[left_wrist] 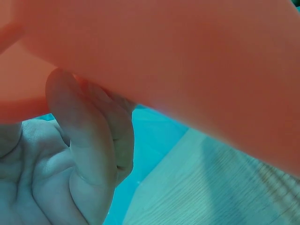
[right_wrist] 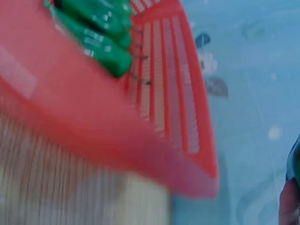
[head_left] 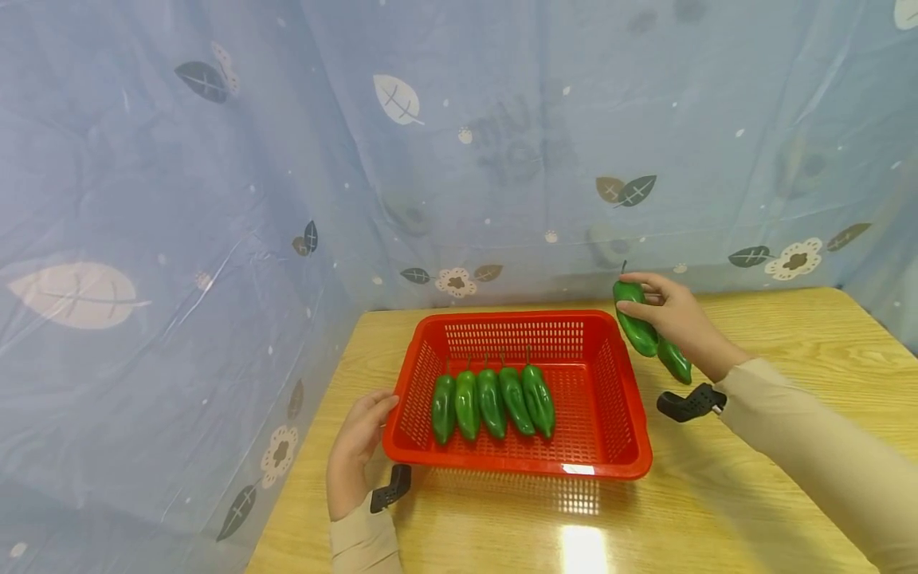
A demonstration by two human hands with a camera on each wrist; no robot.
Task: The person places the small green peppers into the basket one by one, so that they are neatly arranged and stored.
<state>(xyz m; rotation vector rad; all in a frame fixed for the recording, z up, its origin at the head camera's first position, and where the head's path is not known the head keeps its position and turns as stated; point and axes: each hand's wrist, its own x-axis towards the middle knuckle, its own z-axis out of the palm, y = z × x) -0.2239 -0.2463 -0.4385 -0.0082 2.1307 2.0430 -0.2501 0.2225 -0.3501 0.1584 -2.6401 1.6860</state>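
A red plastic basket [head_left: 502,470] stands on the wooden table with several long green peppers [head_left: 492,405] lined up side by side in it, stems toward the far wall. At its left rim my left hand [head_left: 358,434] grips the edge; in the left wrist view the fingers [left_wrist: 86,136] curl up against the rim. Beyond the basket's right rim my right hand [head_left: 677,319] holds a green pepper [head_left: 634,323] between thumb and fingers, stem up. Below that hand is another green pepper [head_left: 675,363], partly hidden; whether it lies on the table I cannot tell.
The wooden table [head_left: 789,335] extends to the right of the basket. A blue curtain [head_left: 502,159] with leaf and flower prints hangs behind the table and along its left side. Black wrist mounts [head_left: 692,402] sit below both hands.
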